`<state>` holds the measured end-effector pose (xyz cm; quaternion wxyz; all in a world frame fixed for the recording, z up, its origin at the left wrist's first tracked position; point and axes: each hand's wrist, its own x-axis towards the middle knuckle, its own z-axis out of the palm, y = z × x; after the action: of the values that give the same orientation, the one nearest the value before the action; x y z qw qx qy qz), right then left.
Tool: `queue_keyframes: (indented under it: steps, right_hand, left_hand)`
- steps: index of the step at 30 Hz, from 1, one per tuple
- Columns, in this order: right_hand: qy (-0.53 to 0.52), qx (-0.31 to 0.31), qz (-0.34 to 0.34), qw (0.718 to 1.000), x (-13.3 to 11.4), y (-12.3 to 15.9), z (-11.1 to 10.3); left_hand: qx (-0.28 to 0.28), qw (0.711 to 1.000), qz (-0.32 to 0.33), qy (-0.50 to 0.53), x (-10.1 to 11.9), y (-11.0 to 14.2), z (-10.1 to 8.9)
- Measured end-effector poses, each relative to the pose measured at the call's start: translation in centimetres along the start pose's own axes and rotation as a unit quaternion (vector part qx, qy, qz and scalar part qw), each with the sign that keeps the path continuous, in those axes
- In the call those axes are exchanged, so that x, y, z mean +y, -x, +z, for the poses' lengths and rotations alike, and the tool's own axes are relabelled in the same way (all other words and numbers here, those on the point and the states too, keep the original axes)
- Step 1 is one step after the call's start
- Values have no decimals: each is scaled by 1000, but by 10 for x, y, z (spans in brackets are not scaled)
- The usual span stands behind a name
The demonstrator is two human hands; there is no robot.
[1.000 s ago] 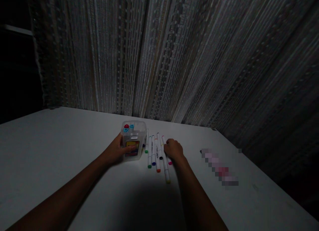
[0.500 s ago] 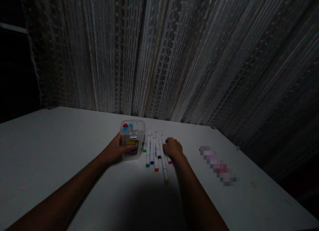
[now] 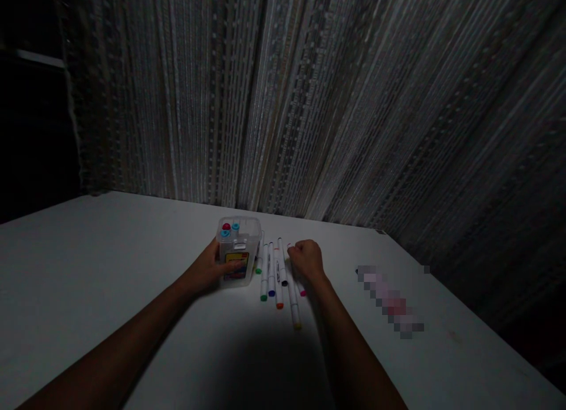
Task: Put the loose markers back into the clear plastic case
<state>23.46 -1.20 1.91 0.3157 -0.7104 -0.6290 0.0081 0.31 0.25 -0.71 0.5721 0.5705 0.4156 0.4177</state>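
Observation:
My left hand (image 3: 207, 268) is wrapped around the side of a clear plastic box (image 3: 254, 233), its thumb across the yellow-and-dark label (image 3: 235, 263). In the box several markers stand upright, among them one with a red end (image 3: 226, 226) and one with a blue end (image 3: 236, 226). To the box's right several white markers with coloured ends lie side by side on the table. My right hand (image 3: 307, 258) is closed over the upper part of the yellow-ended marker (image 3: 293, 307) and the pink-ended marker (image 3: 302, 291). Its fingertips are hidden, so I cannot make out what they grip.
Beneath everything is a white table (image 3: 145, 239). A blurred-out pinkish object (image 3: 389, 301) lies to the right of my right arm. Behind the far edge hangs a patterned grey curtain (image 3: 274, 103). The light is dim.
My right hand has drawn into a tighter fist and shifted slightly toward the far end of the markers. My left hand keeps hold of the box. The view has shifted slightly.

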Motion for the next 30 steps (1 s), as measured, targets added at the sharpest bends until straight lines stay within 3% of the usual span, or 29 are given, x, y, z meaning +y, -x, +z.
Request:
queue_keyframes:
  steps: [8,11,15,18,23,30]
  right_hand:
    - [-28,28,-3,999,-10,5,0]
    - [28,12,-88,996,-22,12,3]
    - [149,-35,-283,947,-42,23,14]
    - [201,-78,-361,907,-52,27,19]
    - [270,-158,-406,859,-54,25,17]
    - [303,-193,-414,837,-54,27,15]
  left_hand:
    - [-20,1000,-9,14,3,1,1]
    - [-21,999,-8,28,1,1,1]
    - [-14,1000,20,15,0,-1,-1]
    - [-19,999,29,9,0,-2,-4]
    - [-33,999,23,-7,-2,-4,-4]
    - [-29,999,22,26,-1,-2,-1]
